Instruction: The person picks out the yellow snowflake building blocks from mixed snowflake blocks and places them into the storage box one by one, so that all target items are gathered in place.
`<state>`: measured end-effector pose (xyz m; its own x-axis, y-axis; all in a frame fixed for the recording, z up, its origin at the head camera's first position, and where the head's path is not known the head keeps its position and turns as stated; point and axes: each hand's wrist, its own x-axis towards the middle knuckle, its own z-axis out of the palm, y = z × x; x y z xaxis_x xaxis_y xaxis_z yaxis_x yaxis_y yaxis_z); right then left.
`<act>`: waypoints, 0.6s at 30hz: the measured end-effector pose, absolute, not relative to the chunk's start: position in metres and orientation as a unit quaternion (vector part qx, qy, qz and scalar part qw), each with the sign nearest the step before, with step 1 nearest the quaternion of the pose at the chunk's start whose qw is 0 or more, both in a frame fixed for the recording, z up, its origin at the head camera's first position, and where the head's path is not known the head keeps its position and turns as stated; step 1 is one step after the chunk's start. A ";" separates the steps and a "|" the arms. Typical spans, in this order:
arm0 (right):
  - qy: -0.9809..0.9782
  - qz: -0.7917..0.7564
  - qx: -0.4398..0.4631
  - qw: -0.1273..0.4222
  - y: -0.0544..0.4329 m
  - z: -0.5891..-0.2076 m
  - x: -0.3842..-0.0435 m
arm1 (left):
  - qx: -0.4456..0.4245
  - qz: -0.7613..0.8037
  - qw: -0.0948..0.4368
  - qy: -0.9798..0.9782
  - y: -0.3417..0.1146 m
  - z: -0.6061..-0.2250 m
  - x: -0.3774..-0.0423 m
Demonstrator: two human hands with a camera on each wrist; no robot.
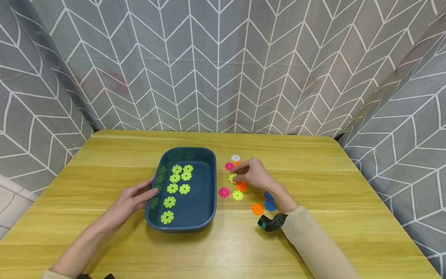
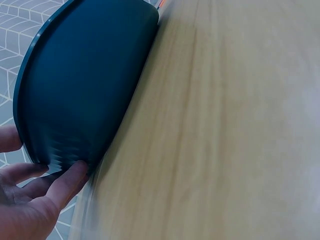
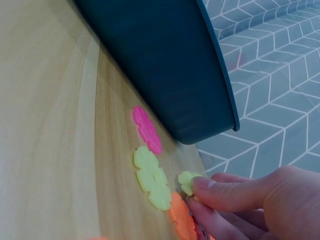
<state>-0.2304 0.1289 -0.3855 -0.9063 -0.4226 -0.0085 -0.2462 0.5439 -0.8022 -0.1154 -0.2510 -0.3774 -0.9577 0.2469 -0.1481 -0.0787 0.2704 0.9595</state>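
A dark blue plastic basin (image 1: 195, 201) stands on the wooden table with several yellow-green notched discs (image 1: 167, 217) lying inside, mostly along its left half. My left hand (image 1: 137, 199) holds the basin's left side, thumb at the rim; in the left wrist view its fingers (image 2: 70, 182) press the outer wall. Right of the basin, my right hand (image 1: 256, 174) pinches a yellow-green notched disc (image 3: 188, 182) between thumb and fingers. Near that hand lie another yellow-green disc (image 1: 237, 195), an orange disc (image 1: 241, 186) and a pink disc (image 1: 224, 192).
Behind the right hand lie a white disc (image 1: 235, 158) and a second pink disc (image 1: 229, 166). Beside the right forearm are an orange disc (image 1: 257, 209) and blue discs (image 1: 270, 205). A grey patterned curtain (image 1: 223, 77) hangs along the table's back edge.
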 end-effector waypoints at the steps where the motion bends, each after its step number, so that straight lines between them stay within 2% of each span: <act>1: 0.872 -0.439 -0.194 0.101 0.129 -0.386 -0.231 | 0.054 0.602 0.135 0.785 -0.251 -0.378 -0.115; 12: 0.859 -0.459 -0.197 0.114 0.129 -0.381 -0.229 | 0.051 0.599 0.132 0.788 -0.251 -0.378 -0.116; 18: 0.840 -0.492 -0.180 0.139 0.127 -0.379 -0.230 | 0.048 0.602 0.132 0.786 -0.251 -0.378 -0.115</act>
<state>-0.2295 0.1266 -0.3793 -0.8966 -0.4392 -0.0565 -0.1655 0.4508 -0.8772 -0.1152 -0.2507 -0.3779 -0.9607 0.2337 -0.1499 -0.0837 0.2711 0.9589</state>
